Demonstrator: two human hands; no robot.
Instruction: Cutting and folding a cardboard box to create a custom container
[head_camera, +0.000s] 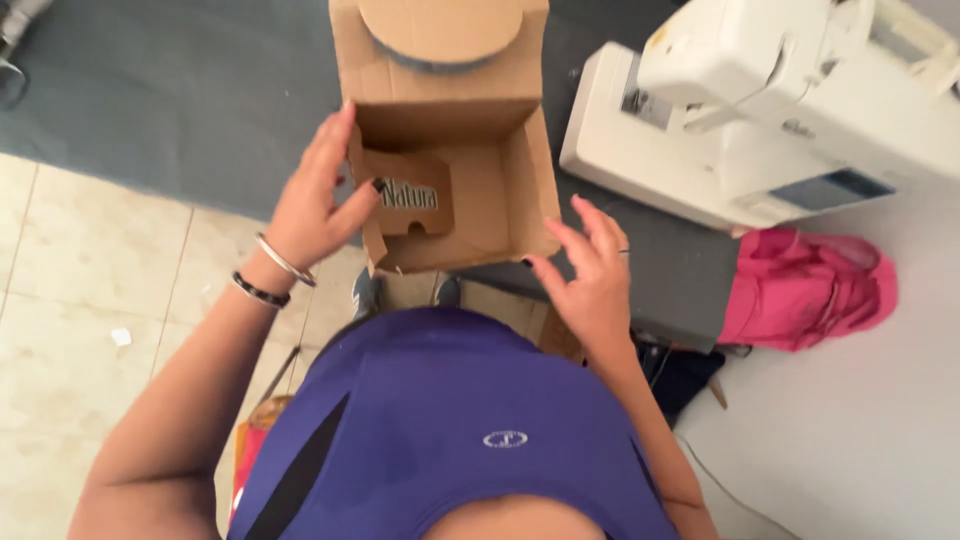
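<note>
Cardboard box (450, 150): open, standing on the grey surface (180, 100) beside a white sewing machine (770, 110).
Left hand (315, 205): grips the box's left wall, thumb inside.
Right hand (590, 270): fingers spread, touching the right corner.

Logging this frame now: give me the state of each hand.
Left hand: gripping the left wall of the open cardboard box, thumb inside.
Right hand: open, fingers spread, fingertips at the box's right near corner.
</note>
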